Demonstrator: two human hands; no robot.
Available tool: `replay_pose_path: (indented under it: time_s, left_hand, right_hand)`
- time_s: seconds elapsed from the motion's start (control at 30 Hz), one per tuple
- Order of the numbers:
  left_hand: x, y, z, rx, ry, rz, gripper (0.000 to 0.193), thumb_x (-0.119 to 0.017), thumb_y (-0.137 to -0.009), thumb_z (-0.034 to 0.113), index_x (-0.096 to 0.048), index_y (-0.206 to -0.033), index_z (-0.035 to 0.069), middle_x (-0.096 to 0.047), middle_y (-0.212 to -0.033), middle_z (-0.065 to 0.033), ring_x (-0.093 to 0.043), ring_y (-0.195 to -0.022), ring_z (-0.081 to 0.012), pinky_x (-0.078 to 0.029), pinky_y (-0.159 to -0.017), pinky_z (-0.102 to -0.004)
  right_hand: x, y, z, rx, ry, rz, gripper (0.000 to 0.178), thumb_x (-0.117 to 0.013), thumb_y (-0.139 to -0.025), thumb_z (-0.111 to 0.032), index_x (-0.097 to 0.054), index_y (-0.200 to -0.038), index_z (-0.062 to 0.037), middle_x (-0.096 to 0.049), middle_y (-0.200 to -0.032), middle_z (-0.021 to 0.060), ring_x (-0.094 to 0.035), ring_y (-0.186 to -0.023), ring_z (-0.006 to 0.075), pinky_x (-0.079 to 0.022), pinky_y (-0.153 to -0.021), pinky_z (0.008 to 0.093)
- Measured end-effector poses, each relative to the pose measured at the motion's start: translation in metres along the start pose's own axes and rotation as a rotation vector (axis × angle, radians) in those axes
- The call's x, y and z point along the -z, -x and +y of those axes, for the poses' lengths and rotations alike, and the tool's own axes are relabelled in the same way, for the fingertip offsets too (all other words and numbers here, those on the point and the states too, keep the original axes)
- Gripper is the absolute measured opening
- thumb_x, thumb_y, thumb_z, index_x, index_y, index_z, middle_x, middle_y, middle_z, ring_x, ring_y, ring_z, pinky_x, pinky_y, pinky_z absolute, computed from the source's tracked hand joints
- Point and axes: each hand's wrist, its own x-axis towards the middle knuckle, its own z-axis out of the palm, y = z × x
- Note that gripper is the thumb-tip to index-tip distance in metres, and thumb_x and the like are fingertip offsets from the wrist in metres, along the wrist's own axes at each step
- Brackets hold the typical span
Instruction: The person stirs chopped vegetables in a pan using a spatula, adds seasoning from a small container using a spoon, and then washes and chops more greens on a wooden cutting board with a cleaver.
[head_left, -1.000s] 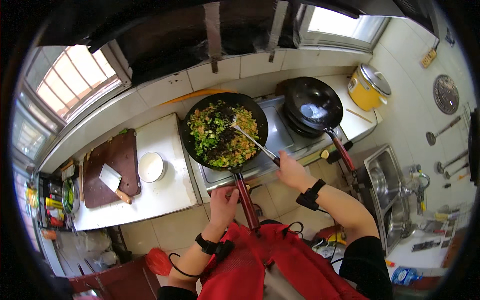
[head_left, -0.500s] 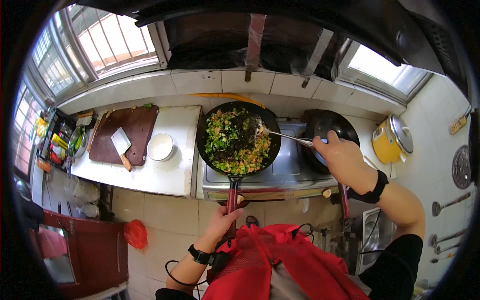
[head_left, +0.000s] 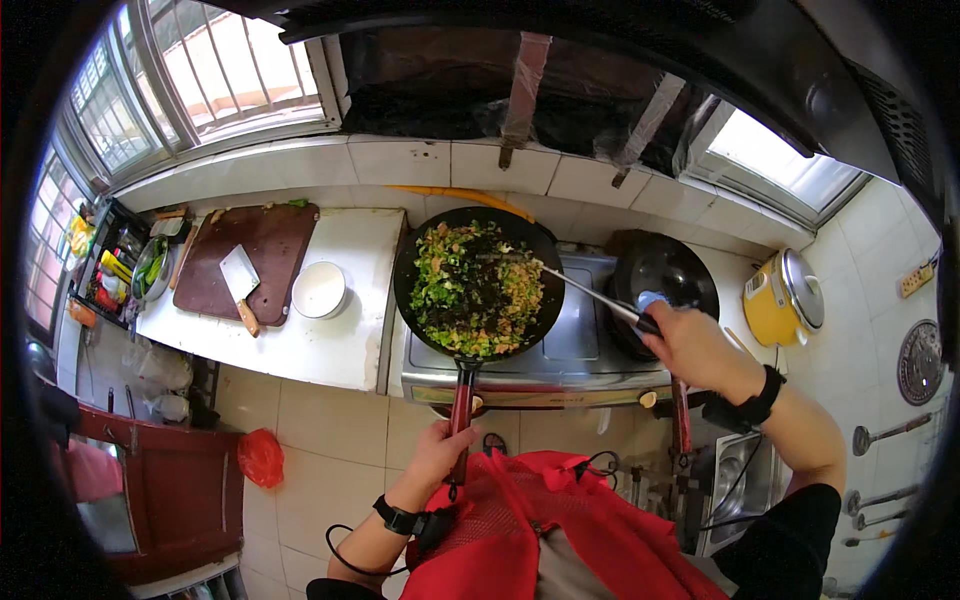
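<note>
A black frying pan (head_left: 537, 228) sits on the left side of the stove, holding a chopped mix (head_left: 455, 315) of green bits, pale brown bits and a dark heap in the middle. My left hand (head_left: 438, 452) is closed around the pan's dark red handle (head_left: 464, 395). In my right hand (head_left: 703, 350) is the dark grip of a metal spatula (head_left: 592, 293), which slants left into the pan. The spatula's head is buried in the food at the pan's right side.
Right of the pan, a black wok (head_left: 685, 280) stands on the stove (head_left: 570, 343), with a yellow lidded pot (head_left: 770, 298) beyond it. On the left counter are a white bowl (head_left: 320, 292) and a brown cutting board (head_left: 205, 275) bearing a cleaver (head_left: 239, 273).
The spatula's head has sunk into the food, where it showed before. My right hand has moved slightly right and down. My left hand still grips the pan handle.
</note>
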Motion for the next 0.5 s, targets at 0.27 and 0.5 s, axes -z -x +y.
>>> replay_pose_path:
  time_s: [0.27,0.5]
  left_hand:
    - [-0.004,0.002,0.013,-0.001,-0.039,-0.039,0.028,-0.070,-0.088,0.026,-0.059,-0.094,0.001,-0.055,-0.070,0.0003,-0.048,-0.054,-0.0089,-0.038,-0.046,-0.0258]
    - [0.001,-0.001,0.007,-0.028,-0.061,-0.018,0.029,-0.070,-0.088,0.026,-0.058,-0.095,0.000,-0.056,-0.073,-0.0012,-0.051,-0.056,-0.0100,-0.040,-0.048,-0.0265]
  right_hand:
    - [-0.042,-0.029,-0.015,0.108,0.108,0.009,0.023,-0.053,-0.092,-0.019,-0.055,-0.095,0.0036,-0.061,-0.089,0.0235,-0.062,-0.074,0.0406,-0.052,-0.065,0.0467]
    - [0.000,-0.009,-0.018,0.045,0.190,0.057,0.027,-0.057,-0.091,-0.021,-0.054,-0.102,0.0034,-0.062,-0.083,0.0230,-0.064,-0.074,0.0395,-0.053,-0.063,0.0464]
